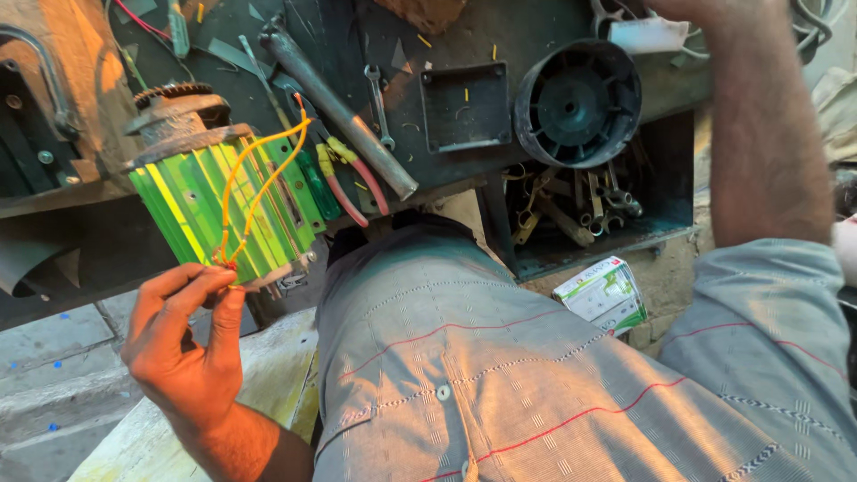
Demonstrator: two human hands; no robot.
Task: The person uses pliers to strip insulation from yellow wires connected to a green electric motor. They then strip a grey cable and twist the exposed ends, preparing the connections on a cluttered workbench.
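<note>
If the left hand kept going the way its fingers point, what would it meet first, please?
Probably the green motor: the left hand already pinches the yellow wires right below it, though depth is hard to judge.

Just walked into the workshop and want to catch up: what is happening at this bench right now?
A person in a grey checked shirt works at a cluttered dark workbench. Their left hand pinches the ends of the yellow wires that loop out of a green finned motor body at the bench edge. Their right arm reaches up to the far right; that hand is out of view. A metal pipe, a spanner and a black fan cover lie nearby.
</note>
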